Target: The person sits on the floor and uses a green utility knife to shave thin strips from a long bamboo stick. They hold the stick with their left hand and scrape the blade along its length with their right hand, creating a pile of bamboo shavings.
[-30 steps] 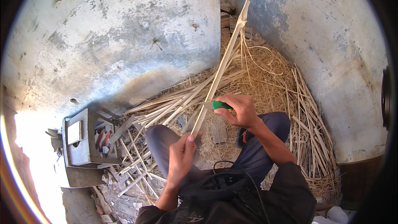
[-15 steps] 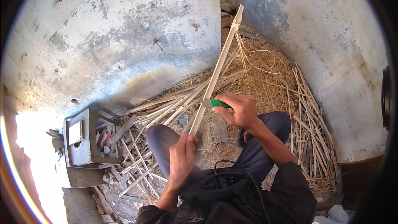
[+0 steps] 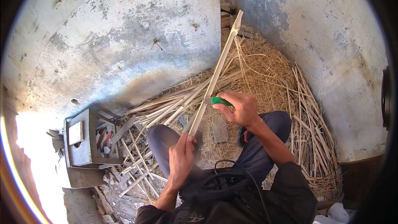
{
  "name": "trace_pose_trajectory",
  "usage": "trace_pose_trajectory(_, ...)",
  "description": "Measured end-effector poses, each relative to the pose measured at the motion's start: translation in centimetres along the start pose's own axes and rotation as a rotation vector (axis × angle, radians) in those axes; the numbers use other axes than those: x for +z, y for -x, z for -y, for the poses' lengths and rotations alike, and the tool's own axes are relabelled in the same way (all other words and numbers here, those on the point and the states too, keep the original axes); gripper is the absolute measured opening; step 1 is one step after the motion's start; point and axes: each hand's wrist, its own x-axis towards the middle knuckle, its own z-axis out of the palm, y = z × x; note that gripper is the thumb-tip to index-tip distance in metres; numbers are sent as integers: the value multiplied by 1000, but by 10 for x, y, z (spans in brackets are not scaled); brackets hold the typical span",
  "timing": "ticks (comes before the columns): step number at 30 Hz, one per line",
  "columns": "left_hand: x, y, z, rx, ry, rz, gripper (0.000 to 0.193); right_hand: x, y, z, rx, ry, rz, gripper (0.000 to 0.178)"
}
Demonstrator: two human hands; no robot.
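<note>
A long, pale bamboo strip (image 3: pixel 219 69) slants up and away from my lap, with a knotted node near its far end. Its near end is gripped by my left hand (image 3: pixel 182 154), fingers closed round it. My right hand (image 3: pixel 240 108) is wrapped round the green handle of a knife (image 3: pixel 221 101). The short, wide blade lies across the strip, touching it about midway between my left hand and the strip's middle. Thin curled shavings (image 3: pixel 251 63) hang off the strip just below the node.
A heap of shavings (image 3: pixel 265 83) covers the floor ahead. Bundles of split strips lie left (image 3: pixel 178 103) and right (image 3: pixel 309 137) of me. A small wooden box (image 3: pixel 85 141) with things inside stands at the left. Worn walls (image 3: pixel 137 29) rise in front and to the right.
The bamboo strip's far end has dipped slightly toward me, and the hanging shavings have swung. My right hand with the knife has shifted a little to the right; my left hand holds its place.
</note>
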Motion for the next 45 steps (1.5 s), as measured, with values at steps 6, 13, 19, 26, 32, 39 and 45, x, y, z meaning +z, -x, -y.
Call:
trace_pose_trajectory(6,0,1,3,19,-9,-19,21,4,-1,-6,0,0,-44,33)
trace_pose_trajectory(13,-7,6,3,-37,-55,23,30,1,-2,-12,55,6,-15,36)
trace_pose_trajectory(19,-3,26,19,5,-48,45,25,-24,-13,-64,327,183,-6,49)
trace_pose_trajectory(26,-11,33,22,-14,-94,34,23,-19,-12,-56,260,176,-63,50)
trace_pose_trajectory(32,-9,43,25,18,-110,43,22,-18,-13,-73,391,155,-195,49)
trace_pose_trajectory(39,-17,41,29,-48,-132,77,24,-24,-20,-63,510,190,46,54)
trace_pose_trajectory(45,-18,34,25,-106,21,152,30,-21,-11,-76,711,-443,106,49)
